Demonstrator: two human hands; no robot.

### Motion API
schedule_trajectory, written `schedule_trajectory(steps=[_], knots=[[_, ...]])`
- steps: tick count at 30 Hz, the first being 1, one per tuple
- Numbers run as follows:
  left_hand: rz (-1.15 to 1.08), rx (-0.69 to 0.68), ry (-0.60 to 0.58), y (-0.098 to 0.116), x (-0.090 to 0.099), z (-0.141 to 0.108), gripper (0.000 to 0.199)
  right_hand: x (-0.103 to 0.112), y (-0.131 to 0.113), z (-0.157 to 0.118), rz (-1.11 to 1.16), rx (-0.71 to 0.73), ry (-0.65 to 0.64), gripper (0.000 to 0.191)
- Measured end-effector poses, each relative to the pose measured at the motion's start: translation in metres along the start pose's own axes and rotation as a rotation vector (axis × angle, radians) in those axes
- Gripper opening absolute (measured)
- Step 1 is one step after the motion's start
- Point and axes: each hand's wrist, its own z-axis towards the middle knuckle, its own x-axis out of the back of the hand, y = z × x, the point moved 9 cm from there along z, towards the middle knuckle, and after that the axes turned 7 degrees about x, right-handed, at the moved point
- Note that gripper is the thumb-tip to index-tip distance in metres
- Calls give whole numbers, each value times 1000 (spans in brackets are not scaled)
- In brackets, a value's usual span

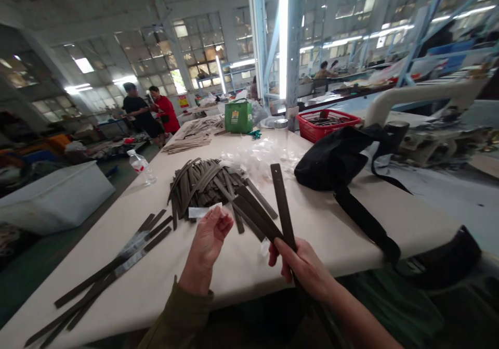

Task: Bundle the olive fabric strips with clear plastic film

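Observation:
My left hand (208, 240) pinches a small clear plastic bag (199, 212), pale and crumpled at the fingertips. In my right hand (302, 266) are several dark strap strips (283, 203), fanned apart above the thumb and running down below the fist. One strip has a small hole near its tip. Behind my left hand lies a large heap of the same strips (198, 182), some curved over the others. To the left on the table, several strips (97, 281) lie crossed, with clear plastic wrapped around their upper parts.
On the table (241, 271) are a water bottle (142, 167), loose plastic bags (261, 156), a green bag (238, 116), a red basket (327, 123) and a black bag (339, 156). A sewing machine (417, 125) stands right; a white bin (58, 198) stands left. Two people (140, 107) are farther back.

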Motion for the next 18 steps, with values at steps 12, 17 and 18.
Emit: schedule_trajectory(steps=[12,17,18], knots=[[-38,-57,-31,7,-3,-19,27,-25,19,-16,-116,-53,-50,50],[-32,-89,-40,10,-7,-26,28,-31,25,-12,-149,-54,-70,50],[-32,-90,-38,10,-7,-26,28,-32,27,-12,-149,-58,-73,51]])
